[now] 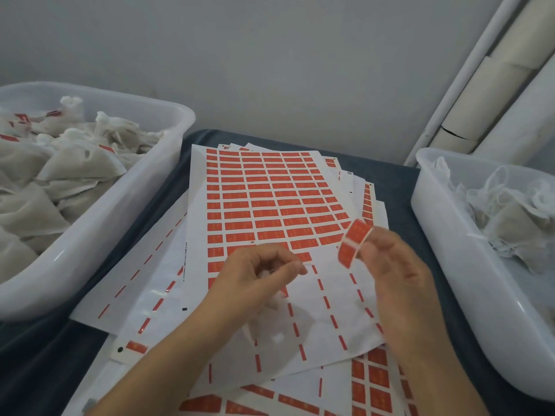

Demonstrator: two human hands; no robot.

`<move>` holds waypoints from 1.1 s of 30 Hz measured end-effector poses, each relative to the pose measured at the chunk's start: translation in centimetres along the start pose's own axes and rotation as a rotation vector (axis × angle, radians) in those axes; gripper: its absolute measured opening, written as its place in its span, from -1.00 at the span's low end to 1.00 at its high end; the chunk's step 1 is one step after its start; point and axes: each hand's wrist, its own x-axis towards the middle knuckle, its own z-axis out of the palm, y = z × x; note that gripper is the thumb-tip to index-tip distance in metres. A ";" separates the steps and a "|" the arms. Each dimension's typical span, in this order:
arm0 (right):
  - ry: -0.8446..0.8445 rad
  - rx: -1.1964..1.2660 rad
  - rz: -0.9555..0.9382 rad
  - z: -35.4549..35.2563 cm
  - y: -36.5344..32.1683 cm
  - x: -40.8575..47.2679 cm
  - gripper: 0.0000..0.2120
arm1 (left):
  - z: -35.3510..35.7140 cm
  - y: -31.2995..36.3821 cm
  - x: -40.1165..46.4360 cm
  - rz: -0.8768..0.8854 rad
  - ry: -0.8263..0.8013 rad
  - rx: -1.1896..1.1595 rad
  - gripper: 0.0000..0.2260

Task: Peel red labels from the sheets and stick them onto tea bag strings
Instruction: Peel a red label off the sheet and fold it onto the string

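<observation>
A white sheet of red labels lies on top of a pile in the middle, its near rows peeled bare. My right hand pinches a folded red label by its upper edge, held above the sheet. To its left, my left hand has its fingers curled and pinches something thin and pale, with a white tea bag blurred beneath it. The string itself is too faint to make out.
A large white tub at the left holds several tea bags, some with red labels. A second white tub at the right holds tea bags with loose strings. More peeled and partly used sheets lie underneath on a dark cloth.
</observation>
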 end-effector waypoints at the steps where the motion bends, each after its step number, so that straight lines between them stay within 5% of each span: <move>1: -0.080 0.018 -0.003 0.2 0.0 -0.1 -0.80 | 0.1 0.1 0.0 0.004 -0.014 0.017 -0.77; 5: -0.270 0.009 0.027 1.3 0.5 -0.3 -0.77 | 0.1 0.2 0.0 0.029 -0.041 0.029 -0.81; 33: -0.169 -0.122 -0.097 1.2 1.4 -0.2 -0.83 | 0.4 0.3 -0.4 0.083 -0.034 0.097 -0.89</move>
